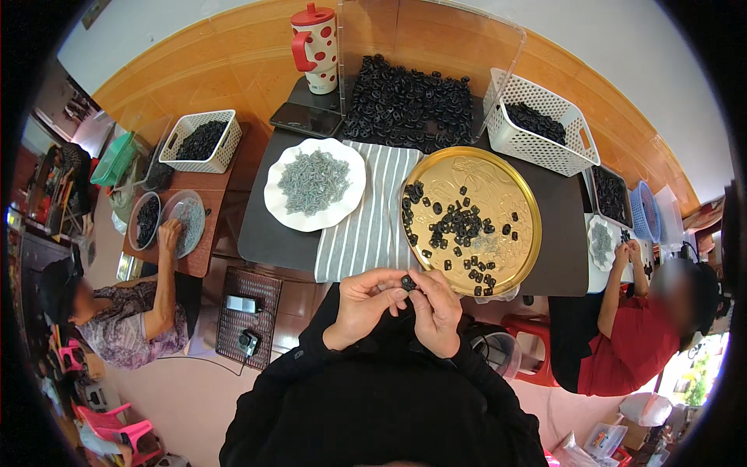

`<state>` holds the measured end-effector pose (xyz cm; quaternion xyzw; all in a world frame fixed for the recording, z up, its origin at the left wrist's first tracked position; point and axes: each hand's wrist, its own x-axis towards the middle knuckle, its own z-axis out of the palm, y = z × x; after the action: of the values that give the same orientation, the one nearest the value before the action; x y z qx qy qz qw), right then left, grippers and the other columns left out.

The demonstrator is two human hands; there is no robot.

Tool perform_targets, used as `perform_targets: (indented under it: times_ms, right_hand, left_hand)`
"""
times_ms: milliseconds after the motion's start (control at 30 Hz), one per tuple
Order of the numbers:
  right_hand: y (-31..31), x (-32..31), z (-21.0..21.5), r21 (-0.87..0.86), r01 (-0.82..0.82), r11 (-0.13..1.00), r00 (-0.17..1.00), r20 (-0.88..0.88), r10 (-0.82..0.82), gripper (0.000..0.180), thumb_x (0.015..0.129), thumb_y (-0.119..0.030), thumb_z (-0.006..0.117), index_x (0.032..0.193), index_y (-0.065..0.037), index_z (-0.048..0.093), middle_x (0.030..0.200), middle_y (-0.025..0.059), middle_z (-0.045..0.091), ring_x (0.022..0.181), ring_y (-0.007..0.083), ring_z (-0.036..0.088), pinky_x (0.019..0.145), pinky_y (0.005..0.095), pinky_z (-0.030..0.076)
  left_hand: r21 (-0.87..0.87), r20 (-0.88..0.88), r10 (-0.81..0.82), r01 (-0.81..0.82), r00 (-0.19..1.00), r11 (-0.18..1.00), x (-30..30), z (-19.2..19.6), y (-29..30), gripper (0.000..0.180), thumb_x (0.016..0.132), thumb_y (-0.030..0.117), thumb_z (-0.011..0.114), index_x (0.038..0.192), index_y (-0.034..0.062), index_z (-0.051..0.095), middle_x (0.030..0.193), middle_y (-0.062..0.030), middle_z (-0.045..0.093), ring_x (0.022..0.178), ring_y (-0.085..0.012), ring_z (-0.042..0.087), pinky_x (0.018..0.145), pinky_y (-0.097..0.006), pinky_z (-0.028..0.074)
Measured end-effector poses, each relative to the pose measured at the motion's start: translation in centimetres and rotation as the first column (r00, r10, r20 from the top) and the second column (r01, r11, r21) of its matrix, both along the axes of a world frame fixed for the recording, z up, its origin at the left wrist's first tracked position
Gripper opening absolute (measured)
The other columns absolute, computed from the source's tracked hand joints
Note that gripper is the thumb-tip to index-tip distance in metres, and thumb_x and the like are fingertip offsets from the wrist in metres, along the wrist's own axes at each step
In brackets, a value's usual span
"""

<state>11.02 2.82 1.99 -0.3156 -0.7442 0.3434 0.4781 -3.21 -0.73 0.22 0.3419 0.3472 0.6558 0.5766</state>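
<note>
My left hand (362, 306) and my right hand (436, 313) meet in front of the table's near edge. Between their fingertips is a small black plastic part (408, 282), pinched from both sides. Just beyond my right hand lies a round gold tray (510, 187), with many small black parts (459, 226) scattered on it. A white wavy-edged plate (278, 204) to the left bears a heap of thin grey screw-like pieces (313, 182). Under the plate's right side and the tray's left side runs a grey striped cloth (366, 249).
Behind the tray, a see-through bin holds a pile of black parts (408, 101). A white basket (572, 159) stands right of it. A phone (306, 119) and spotted tumbler (320, 58) sit back left. Co-workers sit at side tables, one left (132, 327), one right (638, 350).
</note>
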Motion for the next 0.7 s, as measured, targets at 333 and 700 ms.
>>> perform_targets:
  times_ms: [333, 700]
  right_hand:
    - [-0.3, -0.3, 0.2, 0.103, 0.063, 0.993, 0.998, -0.027, -0.061, 0.031, 0.080, 0.012, 0.055, 0.109, 0.003, 0.059, 0.085, 0.0135, 0.058, 0.067, 0.0228, 0.056, 0.060, 0.0278, 0.045]
    - [0.7, 1.7, 1.0, -0.292, -0.040, 0.955, 0.999, 0.007, 0.044, 0.022, 0.081, 0.006, 0.059, 0.103, 0.004, 0.061, 0.088, 0.0092, 0.061, 0.074, 0.0136, 0.057, 0.064, 0.0254, 0.045]
  left_hand:
    - [0.050, -0.074, 0.054, -0.050, 0.996, 0.998, 0.8, 0.3, -0.4, 0.024, 0.084, -0.008, 0.060, 0.108, -0.0035, 0.062, 0.088, -0.0098, 0.063, 0.067, -0.0117, 0.062, 0.054, -0.021, 0.051]
    - [-0.011, -0.152, -0.070, 0.069, 0.986, 0.998, 0.0, 0.4, 0.4, 0.026, 0.085, -0.005, 0.060, 0.111, -0.0028, 0.061, 0.083, -0.0063, 0.061, 0.067, -0.0106, 0.059, 0.054, -0.021, 0.048]
